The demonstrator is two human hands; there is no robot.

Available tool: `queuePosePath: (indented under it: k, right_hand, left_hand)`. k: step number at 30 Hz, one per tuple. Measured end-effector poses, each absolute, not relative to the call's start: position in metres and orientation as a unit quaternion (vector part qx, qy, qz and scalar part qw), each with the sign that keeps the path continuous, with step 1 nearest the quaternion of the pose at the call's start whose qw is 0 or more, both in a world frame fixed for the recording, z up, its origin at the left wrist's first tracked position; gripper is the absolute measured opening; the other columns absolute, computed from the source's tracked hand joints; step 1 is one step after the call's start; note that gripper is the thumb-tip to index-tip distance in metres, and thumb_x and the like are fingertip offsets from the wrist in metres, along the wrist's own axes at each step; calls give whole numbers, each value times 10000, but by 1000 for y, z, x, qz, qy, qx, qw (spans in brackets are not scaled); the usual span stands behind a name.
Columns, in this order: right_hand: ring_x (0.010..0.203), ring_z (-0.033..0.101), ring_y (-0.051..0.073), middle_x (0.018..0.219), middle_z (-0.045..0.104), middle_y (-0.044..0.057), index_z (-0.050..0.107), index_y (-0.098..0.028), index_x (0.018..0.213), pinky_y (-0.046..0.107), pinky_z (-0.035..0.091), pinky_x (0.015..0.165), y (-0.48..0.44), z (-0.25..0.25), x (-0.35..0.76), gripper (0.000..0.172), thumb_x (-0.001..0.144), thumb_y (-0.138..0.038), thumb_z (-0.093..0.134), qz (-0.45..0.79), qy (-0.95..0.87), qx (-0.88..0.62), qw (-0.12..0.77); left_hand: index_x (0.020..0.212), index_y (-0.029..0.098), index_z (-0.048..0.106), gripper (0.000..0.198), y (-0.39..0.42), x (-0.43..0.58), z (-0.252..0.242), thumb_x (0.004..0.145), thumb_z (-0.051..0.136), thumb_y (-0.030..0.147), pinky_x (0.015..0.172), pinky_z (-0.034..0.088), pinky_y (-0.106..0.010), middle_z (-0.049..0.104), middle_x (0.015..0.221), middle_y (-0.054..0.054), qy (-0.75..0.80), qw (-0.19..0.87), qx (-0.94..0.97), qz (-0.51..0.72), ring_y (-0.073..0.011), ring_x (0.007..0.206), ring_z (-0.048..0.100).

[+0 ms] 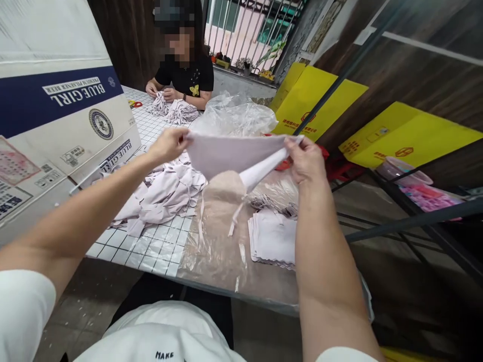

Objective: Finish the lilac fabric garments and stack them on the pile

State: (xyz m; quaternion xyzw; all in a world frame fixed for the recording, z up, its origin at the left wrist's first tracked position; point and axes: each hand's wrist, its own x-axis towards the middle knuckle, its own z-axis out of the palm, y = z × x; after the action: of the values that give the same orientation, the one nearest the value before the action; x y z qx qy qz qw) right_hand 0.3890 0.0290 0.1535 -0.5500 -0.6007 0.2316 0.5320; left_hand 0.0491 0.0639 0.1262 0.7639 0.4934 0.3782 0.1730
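Note:
A pale lilac bra [236,153] is stretched between my two hands above the table. My left hand [175,143] pinches its left end, and my right hand [306,156] grips the right end. A rounded beige cup [225,185] and narrow straps hang below the stretched band. Under my left forearm, a loose heap of pale lilac garments [162,193] lies on the table. Close to my right forearm sits a neat stack of pale lilac pieces [273,236], partly hidden by the arm.
Clear plastic film covers the near part of the grid-patterned table [151,256]. A large beer carton [64,110] stands at left. Across the table, a co-worker [184,75] handles a bundle of fabric [181,111]. Crumpled plastic [237,113], yellow boxes [328,95] and a metal rack [415,221] stand beyond and right.

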Motion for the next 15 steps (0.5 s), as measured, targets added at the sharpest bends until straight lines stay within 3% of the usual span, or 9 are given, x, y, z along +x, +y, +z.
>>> queuePosePath:
  k: [3, 6, 10, 12, 15]
  right_hand:
    - [811, 625, 151, 777, 661, -35, 608, -260, 739, 300, 477, 707, 14, 170, 401, 337, 682, -527, 806, 184, -585, -504, 608]
    - [731, 531, 154, 782, 640, -4, 634, -291, 759, 327, 442, 694, -35, 146, 399, 229, 744, -437, 810, 127, -627, -527, 560]
    - [691, 509, 154, 779, 578, 15, 659, -251, 732, 299, 401, 583, -121, 56, 383, 107, 798, -290, 734, 121, -677, -580, 436]
    - [708, 550, 156, 790, 574, 13, 682, -225, 776, 287, 431, 588, -160, 8, 373, 62, 828, -208, 653, 146, -702, -585, 380]
    - [755, 575, 167, 795, 583, 22, 692, -209, 840, 300, 470, 659, -207, -41, 361, 135, 858, -120, 592, 135, -739, -571, 331]
  left_hand:
    - [859, 120, 664, 200, 59, 45, 162, 893, 571, 293, 669, 378, -251, 615, 777, -12, 463, 103, 765, 435, -114, 698, 476]
    - [895, 128, 675, 237, 30, 27, 150, 899, 604, 354, 706, 428, -252, 631, 882, -20, 411, 83, 803, 423, -101, 720, 477]
    - [808, 195, 673, 132, -24, -5, 60, 886, 605, 277, 703, 532, -336, 645, 852, -46, 320, 121, 864, 369, -171, 801, 592]
    - [814, 204, 671, 138, -54, -18, 8, 900, 563, 201, 651, 532, -328, 642, 815, -52, 295, 133, 886, 333, -179, 774, 604]
    - [891, 201, 661, 186, -96, -32, -44, 927, 497, 121, 621, 498, -283, 642, 845, -56, 269, 117, 908, 300, -165, 757, 581]
